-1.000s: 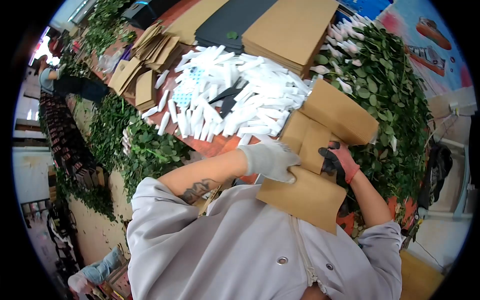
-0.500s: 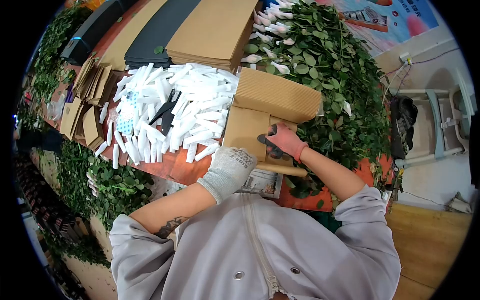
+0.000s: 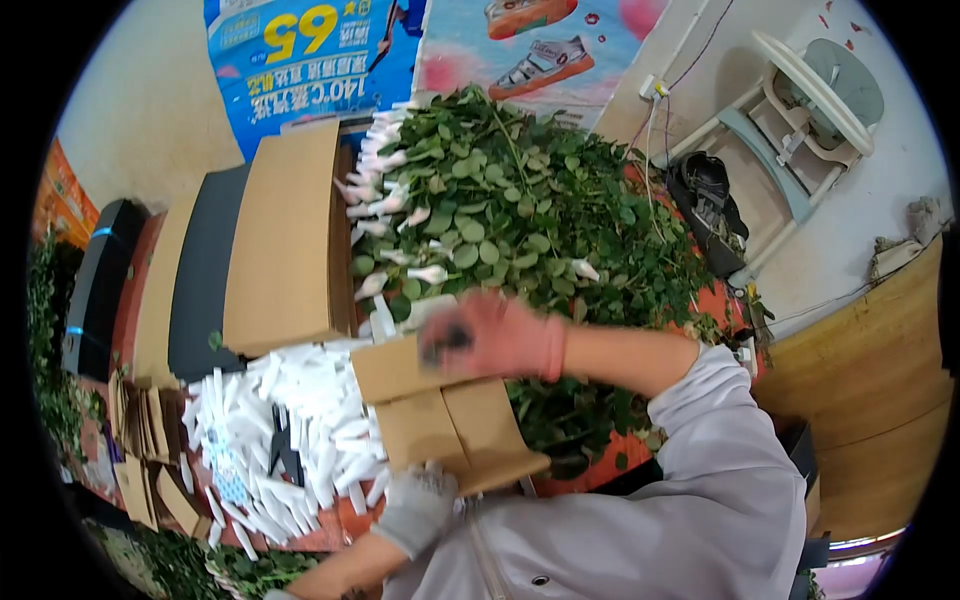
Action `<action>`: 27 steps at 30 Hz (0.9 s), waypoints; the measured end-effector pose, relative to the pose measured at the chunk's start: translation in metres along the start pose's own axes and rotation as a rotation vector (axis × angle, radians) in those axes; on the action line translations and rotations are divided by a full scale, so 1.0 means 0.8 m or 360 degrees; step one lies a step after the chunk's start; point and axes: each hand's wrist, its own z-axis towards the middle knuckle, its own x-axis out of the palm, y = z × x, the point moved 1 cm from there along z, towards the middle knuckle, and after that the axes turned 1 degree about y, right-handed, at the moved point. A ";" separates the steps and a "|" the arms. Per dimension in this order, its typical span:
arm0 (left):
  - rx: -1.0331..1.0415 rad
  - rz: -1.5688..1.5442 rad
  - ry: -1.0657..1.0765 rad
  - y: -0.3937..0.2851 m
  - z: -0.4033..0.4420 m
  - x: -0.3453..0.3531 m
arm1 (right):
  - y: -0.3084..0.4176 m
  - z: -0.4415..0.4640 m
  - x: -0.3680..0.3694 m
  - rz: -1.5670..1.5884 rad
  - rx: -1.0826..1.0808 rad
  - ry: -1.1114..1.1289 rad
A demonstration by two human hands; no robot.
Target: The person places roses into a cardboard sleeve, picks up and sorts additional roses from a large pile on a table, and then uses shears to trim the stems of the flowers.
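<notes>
A creased brown cardboard sheet (image 3: 415,430) lies in front of me, its flaps folded up at the far and near sides. My left hand (image 3: 418,508), in a whitish knit glove, grips the sheet's near left edge with its fingers curled. Over the far flap is my right hand (image 3: 490,338), in a pink glove with dark fingertips; motion blurs its fingers, so whether it holds anything is unclear. Beyond it lies a pile of leafy rose stems (image 3: 520,210), the pale blooms (image 3: 385,205) in white sleeves pointing left.
White foam net sleeves (image 3: 320,420) lie heaped left of the cardboard, with black scissors (image 3: 284,445) among them. Behind stand stacks of brown card (image 3: 285,240) and black card (image 3: 205,270). Small folded cardboard pieces (image 3: 145,430) lie far left. A high chair (image 3: 790,130) stands right.
My view has swung up and right. My right hand has moved from the cardboard's near right part to its far flap. My left hand stays at the near left edge.
</notes>
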 end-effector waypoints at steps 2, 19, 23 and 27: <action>0.0001 -0.0033 0.0021 0.000 0.000 -0.004 | -0.067 0.063 -0.086 0.0032 0.0161 -0.0566; 0.0593 -0.1180 0.0415 0.095 0.036 -0.165 | -0.393 0.105 -0.265 -0.0606 0.1309 -0.0980; 0.0255 -0.1761 0.0097 0.136 0.078 -0.218 | -0.357 -0.075 -0.376 0.0566 0.0884 -0.1435; 0.0122 -0.1293 -0.0512 0.188 0.177 -0.210 | -0.384 -0.268 -0.465 0.0502 0.0912 -0.1596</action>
